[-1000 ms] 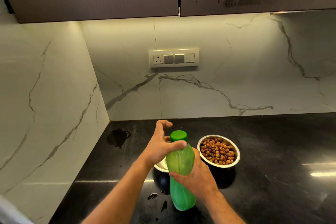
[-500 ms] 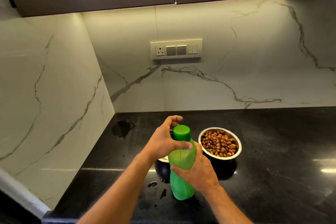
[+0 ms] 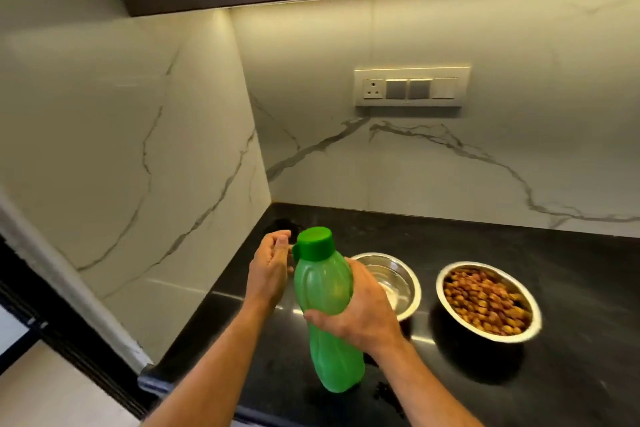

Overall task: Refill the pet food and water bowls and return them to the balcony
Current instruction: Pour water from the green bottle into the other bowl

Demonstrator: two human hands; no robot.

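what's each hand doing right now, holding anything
Left hand: open, fingers loosely curved beside the green cap, holding nothing.
Right hand: gripping the green water bottle around its middle.

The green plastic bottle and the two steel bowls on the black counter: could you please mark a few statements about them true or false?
1. The right hand grips the green plastic bottle. True.
2. The bottle's green cap is off. False; it is on.
3. The right-side steel bowl holds brown kibble. True.
4. The left hand grips the cap. False; it is open beside it.
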